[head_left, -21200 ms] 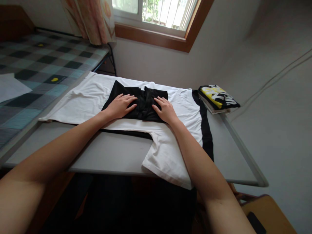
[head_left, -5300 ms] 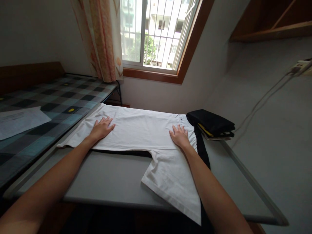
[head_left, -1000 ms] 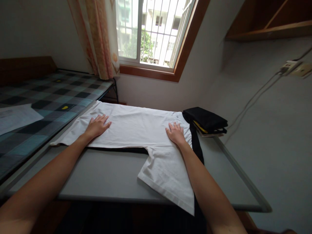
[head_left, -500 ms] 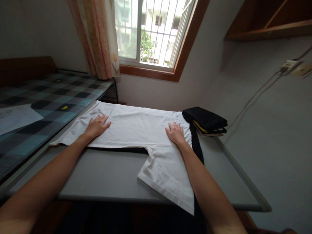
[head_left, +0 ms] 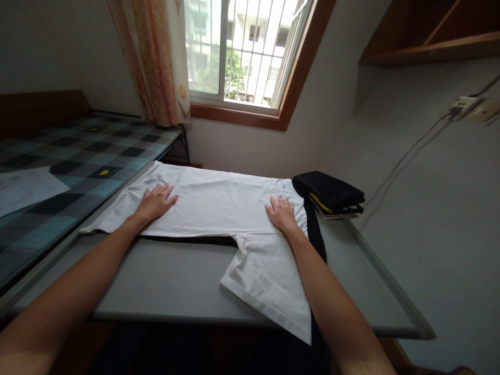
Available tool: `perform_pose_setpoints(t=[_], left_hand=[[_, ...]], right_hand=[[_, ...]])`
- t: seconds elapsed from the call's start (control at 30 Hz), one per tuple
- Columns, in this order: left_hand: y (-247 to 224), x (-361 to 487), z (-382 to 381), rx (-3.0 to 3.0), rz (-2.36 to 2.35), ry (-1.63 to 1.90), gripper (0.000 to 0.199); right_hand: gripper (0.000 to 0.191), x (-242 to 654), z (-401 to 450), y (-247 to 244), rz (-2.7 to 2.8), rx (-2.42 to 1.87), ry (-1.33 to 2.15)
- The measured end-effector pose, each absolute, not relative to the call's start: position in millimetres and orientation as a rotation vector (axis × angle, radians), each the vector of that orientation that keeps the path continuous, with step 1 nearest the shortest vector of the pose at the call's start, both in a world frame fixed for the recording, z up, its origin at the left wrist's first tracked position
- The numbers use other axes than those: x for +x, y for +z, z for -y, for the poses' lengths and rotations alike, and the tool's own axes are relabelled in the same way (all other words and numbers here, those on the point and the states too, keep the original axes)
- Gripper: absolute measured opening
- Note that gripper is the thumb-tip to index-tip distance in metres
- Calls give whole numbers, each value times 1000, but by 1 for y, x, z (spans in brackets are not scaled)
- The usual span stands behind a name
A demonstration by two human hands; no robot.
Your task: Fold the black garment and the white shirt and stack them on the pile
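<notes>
A white T-shirt lies lengthwise on the grey table, its sleeve pointing toward me and reaching past the front edge. Black cloth shows under it at the right end and along its near side. My left hand rests flat on the shirt toward its hem end, fingers spread. Near the collar end, my right hand presses flat on the fabric, fingers apart. Neither hand grips anything.
A folded black bundle sits on the table's far right, over something yellow and papery. At left is a bed with a checked mattress and white paper sheets. Behind are a barred window and a curtain; cables hang at right.
</notes>
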State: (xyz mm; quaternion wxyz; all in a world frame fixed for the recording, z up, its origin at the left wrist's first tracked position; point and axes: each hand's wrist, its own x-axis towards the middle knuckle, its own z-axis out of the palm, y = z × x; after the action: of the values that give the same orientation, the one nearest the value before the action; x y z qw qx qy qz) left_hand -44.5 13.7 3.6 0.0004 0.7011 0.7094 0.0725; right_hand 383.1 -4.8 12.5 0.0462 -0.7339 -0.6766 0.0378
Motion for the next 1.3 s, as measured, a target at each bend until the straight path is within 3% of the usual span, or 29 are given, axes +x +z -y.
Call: perform_pose_setpoints(t=[1.3], left_hand=[[4,-44,-14,2205,-2226,234,64]], right_hand=[[59,383,5,13,2062,-2231,128]])
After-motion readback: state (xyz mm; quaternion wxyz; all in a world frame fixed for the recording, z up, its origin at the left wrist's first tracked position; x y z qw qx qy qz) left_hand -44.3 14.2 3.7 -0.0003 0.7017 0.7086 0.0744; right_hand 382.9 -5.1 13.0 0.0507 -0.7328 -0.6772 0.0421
